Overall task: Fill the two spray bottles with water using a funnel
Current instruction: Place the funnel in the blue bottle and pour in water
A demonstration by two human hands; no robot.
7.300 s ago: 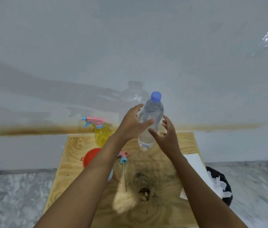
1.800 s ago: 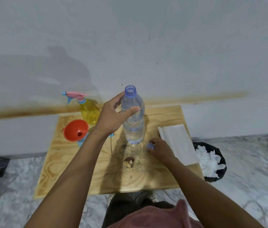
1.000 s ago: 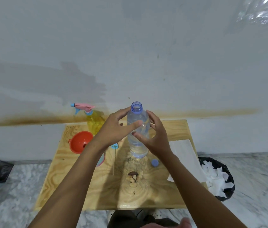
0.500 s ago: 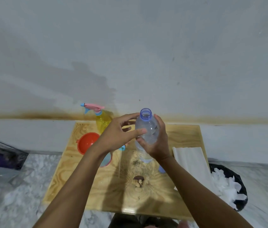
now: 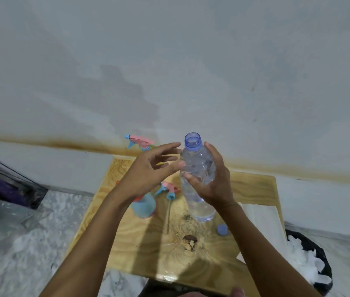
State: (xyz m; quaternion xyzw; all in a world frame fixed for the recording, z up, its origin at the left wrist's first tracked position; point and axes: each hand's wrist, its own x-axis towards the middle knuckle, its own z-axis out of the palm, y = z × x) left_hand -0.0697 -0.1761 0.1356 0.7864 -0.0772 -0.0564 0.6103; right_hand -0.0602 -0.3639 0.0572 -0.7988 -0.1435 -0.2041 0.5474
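Your water bottle [image 5: 198, 179] is dead center over the wooden table [image 5: 253, 185], clear plastic w/ a blue neck ring, cap off, mouth open at the top, upright, looks roughly half full but the level is hard to tell. Your right hand [image 5: 214, 181] has it wrapped around the upper body, fingers curled and pressing the plastic. Your left hand [image 5: 148, 172] is at the bottle's 9 o'clock, fingers spread loose, thumb tip just touching the side, not gripping anything. Blue cap [image 5: 222, 229] lies on the table at 5 o'clock from the bottle. The blue spray bottle [image 5: 144, 205] stands at 8 o'clock w/ its pink/blue sprayer head [image 5: 168, 189] lying beside it, tube toward you. Yellow spray bottle is mostly hidden behind your left hand, only its pink trigger [image 5: 140, 142] shows at 11. White towel [image 5: 262, 224] at 4, black bin [image 5: 311, 260] past it.
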